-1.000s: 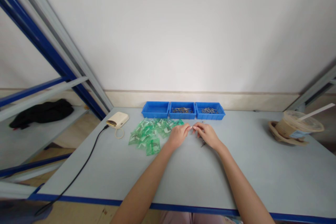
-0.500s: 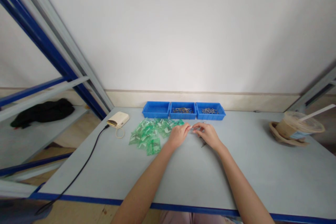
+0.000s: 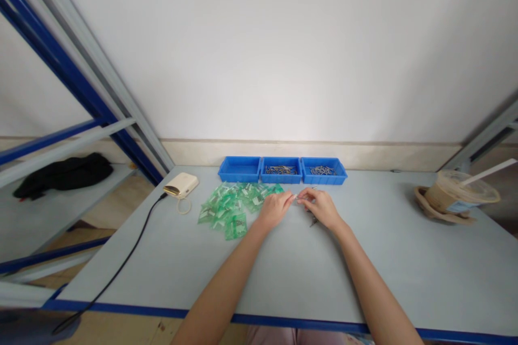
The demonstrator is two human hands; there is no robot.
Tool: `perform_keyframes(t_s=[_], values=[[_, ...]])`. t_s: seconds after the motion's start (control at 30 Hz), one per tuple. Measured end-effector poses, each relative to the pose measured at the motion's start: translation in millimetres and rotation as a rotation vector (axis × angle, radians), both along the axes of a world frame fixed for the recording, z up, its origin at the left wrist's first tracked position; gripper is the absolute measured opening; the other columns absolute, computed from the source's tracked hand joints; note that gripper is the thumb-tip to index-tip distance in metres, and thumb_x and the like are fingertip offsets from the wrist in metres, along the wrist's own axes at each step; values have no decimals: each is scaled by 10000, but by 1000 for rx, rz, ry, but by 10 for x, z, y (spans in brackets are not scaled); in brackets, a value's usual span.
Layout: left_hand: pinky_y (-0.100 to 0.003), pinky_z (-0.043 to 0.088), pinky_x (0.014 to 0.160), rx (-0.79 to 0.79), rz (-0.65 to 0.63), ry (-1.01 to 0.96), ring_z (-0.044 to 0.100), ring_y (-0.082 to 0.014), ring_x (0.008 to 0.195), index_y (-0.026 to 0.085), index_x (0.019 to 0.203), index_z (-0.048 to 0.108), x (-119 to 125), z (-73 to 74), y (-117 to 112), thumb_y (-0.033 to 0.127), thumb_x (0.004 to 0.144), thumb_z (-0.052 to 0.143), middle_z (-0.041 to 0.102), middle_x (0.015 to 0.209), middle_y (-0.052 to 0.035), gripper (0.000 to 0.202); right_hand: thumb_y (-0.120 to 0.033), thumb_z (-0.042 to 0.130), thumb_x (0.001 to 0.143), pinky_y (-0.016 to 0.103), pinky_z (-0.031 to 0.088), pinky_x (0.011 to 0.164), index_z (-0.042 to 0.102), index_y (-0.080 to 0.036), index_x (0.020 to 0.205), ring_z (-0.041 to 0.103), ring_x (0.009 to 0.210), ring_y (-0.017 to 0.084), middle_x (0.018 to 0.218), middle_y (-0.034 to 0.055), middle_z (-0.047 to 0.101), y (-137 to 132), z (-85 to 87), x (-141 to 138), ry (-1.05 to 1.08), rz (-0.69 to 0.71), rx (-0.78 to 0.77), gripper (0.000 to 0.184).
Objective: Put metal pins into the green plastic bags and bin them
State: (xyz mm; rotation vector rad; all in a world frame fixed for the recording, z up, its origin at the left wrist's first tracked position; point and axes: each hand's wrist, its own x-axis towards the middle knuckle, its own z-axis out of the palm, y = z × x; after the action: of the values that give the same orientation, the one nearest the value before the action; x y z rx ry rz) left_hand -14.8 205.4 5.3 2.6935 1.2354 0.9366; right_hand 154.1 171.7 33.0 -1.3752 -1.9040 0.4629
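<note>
My left hand (image 3: 275, 208) is closed in a pinch on a small pale piece (image 3: 295, 198), too small to name. My right hand (image 3: 320, 206) meets its other side, thumb and forefinger closed towards it. Just below the right fingers, a few small metal screws (image 3: 313, 221) lie on the table, partly hidden by the hand. To the left of my left hand spreads a pile of green plastic bags (image 3: 226, 206) with small parts inside. Behind the hands stand two blue bins, the middle bin (image 3: 280, 179) and the right bin (image 3: 324, 179), both holding loose screws.
A third blue bin (image 3: 239, 177) stands at the left of the row. A cream power bank (image 3: 183, 184) with a black cable (image 3: 137, 242) lies at the left. A plastic cup (image 3: 453, 194) with a straw sits in a cardboard holder (image 3: 435, 213) at the right.
My right thumb and forefinger have closed in slightly on the small pale piece. The rest stays in place, apart from a slight shift of the camera.
</note>
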Motion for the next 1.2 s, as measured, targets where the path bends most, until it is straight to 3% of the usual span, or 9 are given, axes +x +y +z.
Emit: perform_keyframes(t_s=[0.2, 0.37, 0.6, 0.77, 0.87, 0.97, 1.07, 1.2], values=[[-226, 354, 579, -29, -41, -38, 569, -143, 625, 187, 918, 554, 0, -33, 3, 342, 931, 296, 592, 660, -5, 302, -309, 472, 826, 243, 419, 606, 639, -193, 774, 571, 533, 134, 597, -1, 635, -5, -11, -4, -42, -19, -6, 210], [-226, 353, 571, -37, 4, -52, 559, -143, 609, 177, 817, 556, 4, -49, 25, 332, 932, 290, 577, 639, -11, 329, -357, 542, 790, 248, 428, 660, 657, -218, 874, 601, 650, 144, 810, 14, 680, 10, -9, -5, -52, 21, 52, 199], [-222, 375, 593, 1, -5, -23, 583, -137, 655, 177, 925, 545, 3, -18, -7, 322, 929, 314, 613, 711, -17, 273, -389, 470, 834, 236, 415, 622, 649, -200, 784, 578, 532, 126, 575, -13, 626, -3, 11, -5, -72, -37, -6, 266], [-225, 358, 580, 48, 17, -27, 562, -129, 618, 166, 789, 557, 4, -37, 14, 338, 933, 298, 601, 672, -21, 343, -344, 532, 797, 237, 427, 647, 613, -212, 918, 600, 579, 121, 756, -6, 674, 5, 19, -24, -29, 0, 10, 196], [-229, 346, 578, 48, 6, -45, 541, -127, 593, 162, 711, 551, -3, -34, 16, 353, 932, 285, 573, 615, -15, 395, -331, 569, 774, 230, 425, 642, 626, -200, 823, 597, 564, 123, 652, -12, 656, 6, 12, -39, -25, -22, 25, 150], [-230, 346, 597, 24, -2, -125, 537, -124, 598, 164, 728, 556, -27, -18, 15, 341, 934, 265, 573, 618, -12, 398, -367, 562, 784, 224, 410, 620, 657, -213, 769, 595, 561, 131, 573, -17, 633, -19, -1, -30, -69, -71, 38, 182], [-226, 349, 603, -31, 87, -275, 532, -116, 579, 165, 744, 552, -52, -6, 43, 333, 938, 222, 572, 604, -4, 419, -398, 524, 813, 228, 383, 620, 682, -245, 772, 603, 619, 144, 642, -13, 659, -20, 30, -29, -153, -157, 96, 224], [-221, 347, 581, -108, 163, -423, 517, -111, 527, 165, 681, 532, -50, -14, 92, 372, 941, 170, 550, 541, 7, 492, -410, 469, 852, 228, 357, 620, 681, -233, 786, 609, 689, 155, 737, 10, 680, 176, 261, -193, -251, -242, 121, 283]])
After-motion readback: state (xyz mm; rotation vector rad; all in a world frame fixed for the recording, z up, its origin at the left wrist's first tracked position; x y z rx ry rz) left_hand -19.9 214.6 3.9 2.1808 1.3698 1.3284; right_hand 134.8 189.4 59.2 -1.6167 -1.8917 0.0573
